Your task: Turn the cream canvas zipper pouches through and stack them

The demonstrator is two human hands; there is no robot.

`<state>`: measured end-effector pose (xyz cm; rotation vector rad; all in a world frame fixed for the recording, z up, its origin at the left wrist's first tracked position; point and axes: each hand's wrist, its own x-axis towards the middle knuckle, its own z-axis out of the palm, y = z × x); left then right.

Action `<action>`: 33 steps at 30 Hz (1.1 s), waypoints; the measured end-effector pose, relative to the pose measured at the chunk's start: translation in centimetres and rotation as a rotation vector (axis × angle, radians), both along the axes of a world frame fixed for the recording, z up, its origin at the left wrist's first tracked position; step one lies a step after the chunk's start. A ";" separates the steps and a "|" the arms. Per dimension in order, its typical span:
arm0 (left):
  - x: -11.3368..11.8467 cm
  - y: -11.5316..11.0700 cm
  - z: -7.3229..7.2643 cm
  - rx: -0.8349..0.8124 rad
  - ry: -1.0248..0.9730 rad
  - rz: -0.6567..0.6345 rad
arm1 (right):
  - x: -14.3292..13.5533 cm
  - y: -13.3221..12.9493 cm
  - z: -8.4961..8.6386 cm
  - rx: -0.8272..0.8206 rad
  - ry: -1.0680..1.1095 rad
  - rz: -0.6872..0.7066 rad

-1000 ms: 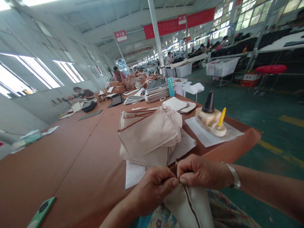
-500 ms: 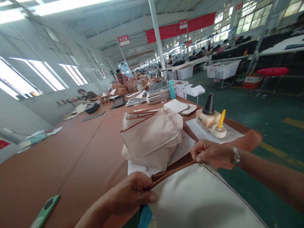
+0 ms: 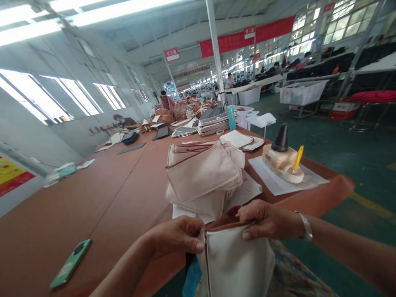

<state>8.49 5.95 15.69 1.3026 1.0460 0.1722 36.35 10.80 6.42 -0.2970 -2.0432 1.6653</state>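
- While its thumb is pressing on the front, the left hand (image 3: 177, 234) is pinching the pale pouch (image 3: 239, 258) at an upper corner, beside a dark brown seam, thumb and fingers closed on the material.
- The right hand (image 3: 268, 218) is gripping the same upper edge farther along, its thumb lying outside and its fingers curling over the brown rim; how far they are reaching inside is hard to tell.
- Between both hands, the pouch is hanging over the person's lap, its mouth gaping.
- A silver bracelet (image 3: 307, 226) is circling the right wrist.
- Just beyond the hands, a pile of similar pouches (image 3: 204, 171) is resting on white paper (image 3: 251, 187), on the brown table (image 3: 123, 214).
- To its right, a cream block (image 3: 278, 159) is sitting on another sheet (image 3: 274, 183), bearing a black cone (image 3: 281, 138) and a yellow-handled tool (image 3: 298, 157).
- Over on the left, a green phone (image 3: 70, 264) is lying on the table.
- Farther back, stacked grey panels (image 3: 213, 124) are lying beside a blue cylinder (image 3: 231, 117).
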 end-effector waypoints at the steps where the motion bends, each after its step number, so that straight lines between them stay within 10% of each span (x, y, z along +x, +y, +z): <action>1: -0.2 -0.2 -0.4 -0.002 -0.013 0.015 | 0.3 0.4 -0.4 -0.035 -0.010 0.017; 12: 5.0 -1.4 1.8 0.221 -0.067 0.132 | -0.3 -1.8 6.5 0.039 -0.071 -0.055; 33: 5.5 -1.2 -1.5 0.183 0.024 0.244 | -2.0 -2.8 2.7 -0.348 0.042 -0.184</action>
